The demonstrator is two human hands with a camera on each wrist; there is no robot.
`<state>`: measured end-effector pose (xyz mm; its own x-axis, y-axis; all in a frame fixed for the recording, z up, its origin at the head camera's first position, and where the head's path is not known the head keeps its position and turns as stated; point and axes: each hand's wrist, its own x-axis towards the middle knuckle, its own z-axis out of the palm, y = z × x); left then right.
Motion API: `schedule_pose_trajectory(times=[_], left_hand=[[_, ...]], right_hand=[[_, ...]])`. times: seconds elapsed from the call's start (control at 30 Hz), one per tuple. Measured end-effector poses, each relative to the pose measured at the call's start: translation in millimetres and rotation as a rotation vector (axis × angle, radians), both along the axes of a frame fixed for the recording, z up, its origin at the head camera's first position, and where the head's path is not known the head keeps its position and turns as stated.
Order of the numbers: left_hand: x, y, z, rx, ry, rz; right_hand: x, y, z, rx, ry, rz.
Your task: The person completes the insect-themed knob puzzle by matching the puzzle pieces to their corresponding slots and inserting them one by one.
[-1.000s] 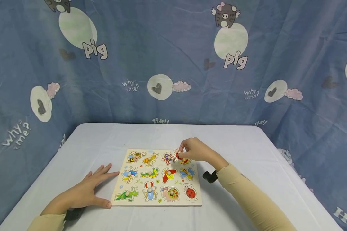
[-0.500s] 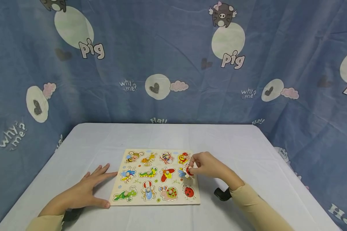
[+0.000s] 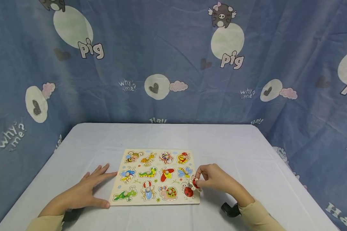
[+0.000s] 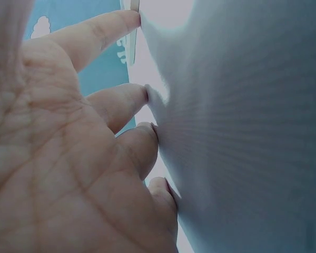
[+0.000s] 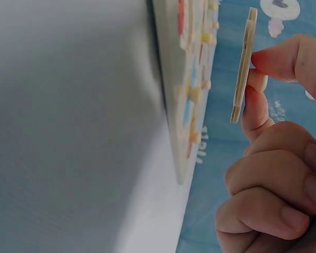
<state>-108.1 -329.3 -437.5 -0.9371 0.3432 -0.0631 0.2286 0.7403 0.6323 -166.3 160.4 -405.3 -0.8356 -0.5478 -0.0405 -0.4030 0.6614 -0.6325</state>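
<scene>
A wooden peg puzzle board [image 3: 136, 203] with insect pictures lies flat on the table. My right hand [image 3: 217, 179] pinches the knob of a ladybug puzzle piece [image 3: 194, 183] between thumb and index finger. In the right wrist view the ladybug piece [image 5: 243, 63] is seen edge-on, raised off the board, the other fingers curled. It hovers over the board's right edge, near the printed ladybug [image 3: 188, 192] in the front right corner, which shows no knob. My left hand [image 3: 85, 191] rests on the table with fingers spread, index fingertip and thumb at the board's left edge.
Several knobbed pieces sit in the board, among them a snail [image 3: 169, 193], a stag beetle [image 3: 148, 191] and a caterpillar [image 3: 148, 172]. A white cloth covers the table [image 3: 127, 136]. Behind it hangs a blue patterned curtain [image 3: 167, 51].
My right hand has carried the ladybug piece from the board's far right corner toward its front right corner, uncovering the pieces along the right side. My left hand stays in place.
</scene>
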Motion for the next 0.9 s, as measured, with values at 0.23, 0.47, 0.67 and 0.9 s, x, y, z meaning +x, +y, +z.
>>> schedule_pose_trajectory(times=[0.23, 0.47, 0.67, 0.9], left_hand=[[1.3, -0.7, -0.3, 0.009, -0.028, 0.022], [0.3, 1.7, 1.0, 0.003, -0.013, 0.014], [-1.5, 3.9, 2.8, 0.002, -0.005, 0.012], [0.5, 1.4, 3.5, 0.014, -0.019, 0.011]], right_hand=[[3.6, -2.7, -10.5, -0.038, -0.004, 0.022], [5.5, -9.2, -14.6, -0.022, -0.01, 0.052], [6.1, -12.8, -16.3, -0.003, -0.009, 0.073], [5.4, -18.0, -18.4, -0.009, -0.027, 0.105]])
